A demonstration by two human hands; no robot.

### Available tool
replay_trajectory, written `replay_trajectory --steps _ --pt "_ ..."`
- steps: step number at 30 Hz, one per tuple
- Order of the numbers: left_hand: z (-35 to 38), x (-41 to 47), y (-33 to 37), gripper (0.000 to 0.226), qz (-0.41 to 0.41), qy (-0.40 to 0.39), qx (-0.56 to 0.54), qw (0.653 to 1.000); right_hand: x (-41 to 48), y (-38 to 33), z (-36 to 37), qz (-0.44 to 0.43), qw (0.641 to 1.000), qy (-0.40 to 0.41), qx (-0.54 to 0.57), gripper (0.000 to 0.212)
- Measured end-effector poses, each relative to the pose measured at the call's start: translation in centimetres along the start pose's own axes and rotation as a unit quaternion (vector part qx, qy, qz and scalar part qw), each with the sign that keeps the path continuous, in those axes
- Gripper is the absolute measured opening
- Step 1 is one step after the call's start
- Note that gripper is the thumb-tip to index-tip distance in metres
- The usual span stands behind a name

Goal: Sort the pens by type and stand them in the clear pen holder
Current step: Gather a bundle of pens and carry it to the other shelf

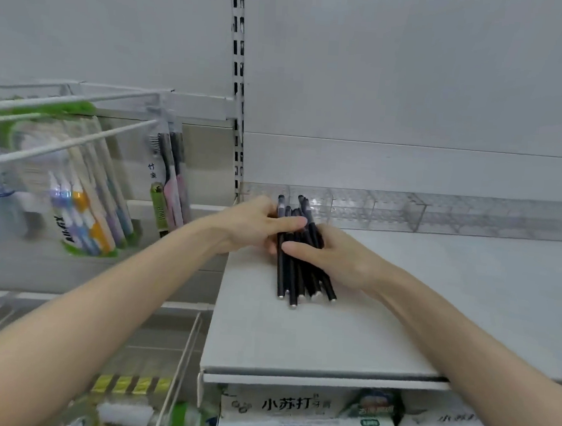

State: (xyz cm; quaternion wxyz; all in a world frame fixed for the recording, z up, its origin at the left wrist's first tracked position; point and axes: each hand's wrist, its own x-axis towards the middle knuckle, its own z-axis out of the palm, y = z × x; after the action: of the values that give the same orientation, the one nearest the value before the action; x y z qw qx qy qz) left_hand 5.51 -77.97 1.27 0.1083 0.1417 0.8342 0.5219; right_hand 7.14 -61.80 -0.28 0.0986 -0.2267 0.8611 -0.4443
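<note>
Left hand (255, 226) and right hand (333, 256) both gripping, black pens (287, 280) bundled between them, over white shelf (330, 342)

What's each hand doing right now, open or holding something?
Left hand: grip closed on the black pens.
Right hand: grip closed on the same pens.

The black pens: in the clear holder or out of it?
Out. The black pens lie bundled on the shelf, held by left hand and right hand.
</note>
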Motion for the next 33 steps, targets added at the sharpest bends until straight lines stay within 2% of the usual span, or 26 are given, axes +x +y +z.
replay_trajectory --steps 2,5,8,9,11,14,17,21,24,26,30,33 --pt "-0.1 0.6 -0.6 0.024 -0.008 0.006 0.022 1.000 -0.1 0.5 -0.7 0.021 0.999 0.022 -0.015 0.028" --pt "-0.3 1.0 -1.1 0.028 -0.032 0.027 0.020 0.999 -0.4 1.0 -1.6 0.053 0.997 0.054 -0.025 0.035" --pt "-0.2 0.7 -1.4 0.019 -0.036 0.062 0.026 0.997 -0.4 1.0 -2.2 0.067 0.994 0.074 -0.047 0.051" --pt "-0.1 0.5 -1.4 0.020 -0.040 0.071 0.030 0.996 -0.4 1.0 -2.3 0.072 0.992 0.083 -0.059 0.061" --pt "0.2 0.1 -1.7 0.041 -0.048 0.082 0.051 0.994 -0.4 1.4 -2.4 0.074 0.989 0.093 -0.090 0.071" --pt "0.7 -0.3 -2.0 0.057 -0.039 0.085 0.081 0.992 -0.8 1.4 -2.4 0.062 0.985 0.085 -0.138 0.056" --pt "1.1 -0.8 -1.6 0.045 -0.028 0.081 0.109 0.990 -1.3 1.3 -2.4 0.048 0.986 0.065 -0.146 0.039" --pt "1.5 -1.2 -1.4 0.039 -0.007 0.082 0.144 0.986 -1.7 1.2 -2.5 0.046 0.983 0.056 -0.169 0.046" --pt "1.2 -1.3 -1.7 0.049 0.031 0.084 0.223 0.971 -1.5 1.3 -2.8 0.028 0.983 0.058 -0.172 0.054" --pt "1.1 -1.5 -1.9 0.053 0.054 0.064 0.240 0.967 -1.5 1.5 -2.7 0.019 0.988 0.033 -0.151 0.060" --pt "1.5 -2.0 -2.6 0.054 0.075 -0.006 0.282 0.957 -2.0 2.3 -2.4 0.010 0.990 0.017 -0.138 0.052" --pt "2.1 -2.4 -3.0 0.052 0.091 0.010 0.294 0.951 -2.5 2.8 -2.2 0.003 0.989 0.049 -0.142 0.044"
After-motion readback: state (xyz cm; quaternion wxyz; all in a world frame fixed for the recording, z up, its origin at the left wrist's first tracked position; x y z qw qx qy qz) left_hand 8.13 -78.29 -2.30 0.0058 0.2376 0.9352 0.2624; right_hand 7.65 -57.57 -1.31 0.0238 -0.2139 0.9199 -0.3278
